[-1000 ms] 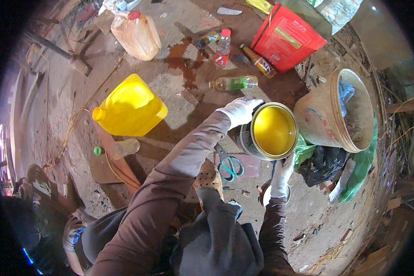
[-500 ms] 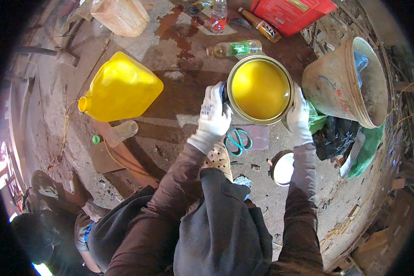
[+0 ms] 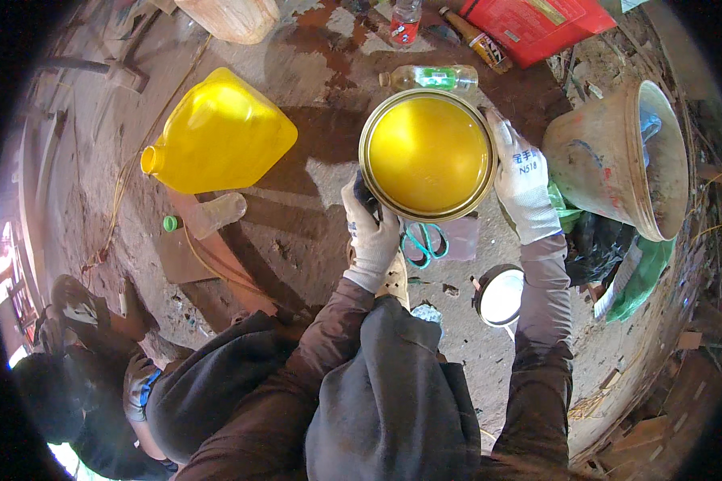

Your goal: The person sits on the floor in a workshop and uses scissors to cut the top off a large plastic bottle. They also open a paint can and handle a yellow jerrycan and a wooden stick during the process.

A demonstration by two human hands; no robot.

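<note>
At the centre of the frame, the person's gloved left hand [image 3: 373,243] grips the lower left side of a round can [image 3: 429,152], glossy yellow within its metal rim; the gloved right hand [image 3: 528,180] clasps its right side. Below lie a white-filled container [image 3: 502,296] and teal-handled scissors [image 3: 430,249]. A yellow jug [image 3: 221,132] rests at left, a pale bucket [image 3: 594,160] at right, a green-labelled bottle [image 3: 435,77] at upper centre.
</note>
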